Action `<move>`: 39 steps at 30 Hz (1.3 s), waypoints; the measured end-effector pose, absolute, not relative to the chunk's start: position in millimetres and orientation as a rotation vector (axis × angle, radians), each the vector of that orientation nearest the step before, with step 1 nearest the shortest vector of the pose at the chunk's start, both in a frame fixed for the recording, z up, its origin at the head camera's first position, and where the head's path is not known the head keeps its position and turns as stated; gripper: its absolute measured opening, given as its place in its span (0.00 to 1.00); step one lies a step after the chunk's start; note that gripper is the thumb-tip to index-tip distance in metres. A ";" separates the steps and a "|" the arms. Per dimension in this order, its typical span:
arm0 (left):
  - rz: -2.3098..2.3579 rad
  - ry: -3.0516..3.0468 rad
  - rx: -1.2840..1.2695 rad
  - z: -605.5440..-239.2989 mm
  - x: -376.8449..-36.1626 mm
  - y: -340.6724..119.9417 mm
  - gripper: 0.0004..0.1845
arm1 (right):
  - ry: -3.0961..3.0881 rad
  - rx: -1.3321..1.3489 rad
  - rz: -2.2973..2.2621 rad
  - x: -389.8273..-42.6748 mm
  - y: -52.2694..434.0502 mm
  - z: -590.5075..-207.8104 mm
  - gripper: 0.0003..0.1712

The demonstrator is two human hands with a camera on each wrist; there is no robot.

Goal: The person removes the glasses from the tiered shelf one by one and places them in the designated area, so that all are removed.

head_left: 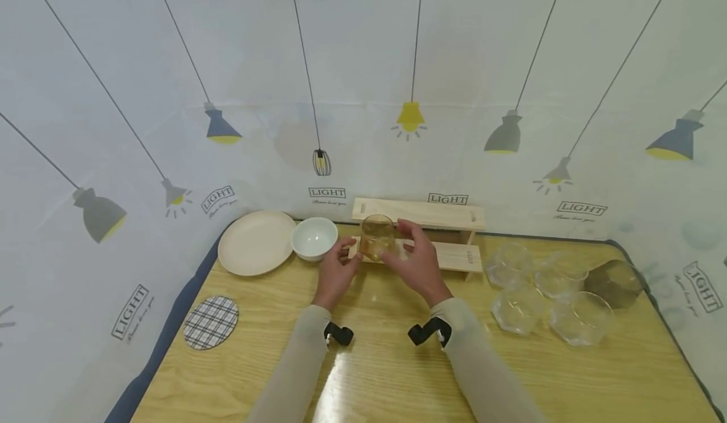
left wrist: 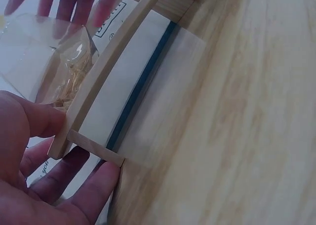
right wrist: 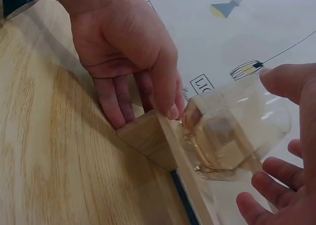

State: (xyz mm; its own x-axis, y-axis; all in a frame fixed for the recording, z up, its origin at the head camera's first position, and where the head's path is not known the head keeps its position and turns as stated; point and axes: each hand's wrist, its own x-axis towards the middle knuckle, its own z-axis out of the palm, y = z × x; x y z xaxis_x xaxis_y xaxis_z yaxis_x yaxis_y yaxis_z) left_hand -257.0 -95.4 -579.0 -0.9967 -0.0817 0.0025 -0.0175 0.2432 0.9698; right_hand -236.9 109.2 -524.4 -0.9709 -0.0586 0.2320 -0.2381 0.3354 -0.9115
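both forearms extended forward, hands close together; left hand (head_left: 335, 271) fingers loosely curled, right hand (head_left: 417, 259) fingers curled in grip.

Wooden table (head_left: 397, 372), cream plate (head_left: 255, 243), white bowl (head_left: 314, 237), checked coaster (head_left: 211, 322), wooden rack (head_left: 431, 233), 5 glass bowls (head_left: 519, 309)

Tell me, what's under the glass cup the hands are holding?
The glass cup sits on the lower step of the wooden rack. Right hand fingers cover its side, so the exact contact is hidden.

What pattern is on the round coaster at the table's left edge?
The round fabric coaster has a dark-on-white plaid check, clearest in the head view.
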 end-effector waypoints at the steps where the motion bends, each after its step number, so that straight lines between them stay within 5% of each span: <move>1: -1.900 -2.434 0.100 -579.4 -257.7 -95.6 0.21 | -2.442 0.278 1.700 -239.5 106.5 -525.3 0.46; 11: -1.879 -2.472 0.082 -578.0 -264.1 -95.2 0.21 | -2.523 0.262 1.589 -254.4 93.5 -531.0 0.53; 25: -1.889 -2.447 0.072 -578.1 -262.5 -94.5 0.21 | -2.505 0.252 1.721 -242.9 103.4 -528.0 0.48; 39: -1.855 -2.472 0.094 -579.0 -260.3 -98.0 0.20 | -2.451 0.370 1.711 -190.6 142.6 -511.0 0.48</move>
State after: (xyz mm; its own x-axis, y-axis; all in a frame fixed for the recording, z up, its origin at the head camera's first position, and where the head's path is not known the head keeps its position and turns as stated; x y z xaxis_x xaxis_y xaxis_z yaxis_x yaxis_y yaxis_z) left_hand -260.3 -98.0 -579.0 -0.9969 -0.0783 0.0031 -0.0189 0.2785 0.9603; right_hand -190.6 142.6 -511.0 -0.9615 -0.1254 0.2445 -0.2727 0.3271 -0.9048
